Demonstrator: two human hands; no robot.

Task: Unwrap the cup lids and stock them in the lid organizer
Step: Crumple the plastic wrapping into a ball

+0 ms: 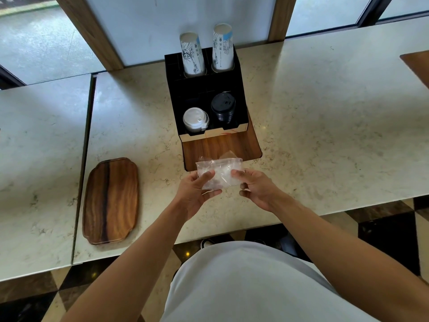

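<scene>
Nearest the camera, a crumpled clear plastic wrapper (219,174) is held just above the tabletop (325,126) between both hands. The left hand (193,190) is closed on the wrapper's left end, thumb on top and fingers beneath; the right hand (254,188) is closed on its right end in the same way. Whether any lids remain inside cannot be told: the film looks bunched and largely flat. The wrapper is judged very light, limp and slippery, likely to crackle and slide, so a firm pinch at the two ends is suited, with the pull made outward. Any lids would be light and thin, easily bent, best taken by the rim.

To the left, well apart, a wooden tray (111,201) lies on the tabletop. Just beyond the hands a wooden base (220,145) carries the black lid organizer (205,89). In its front left compartment a stack of white lids (195,119) is seated; in the front right compartment a stack of black lids (223,108) stands. Behind, two stacks of paper cups (206,49) rise from the rear holes.
</scene>
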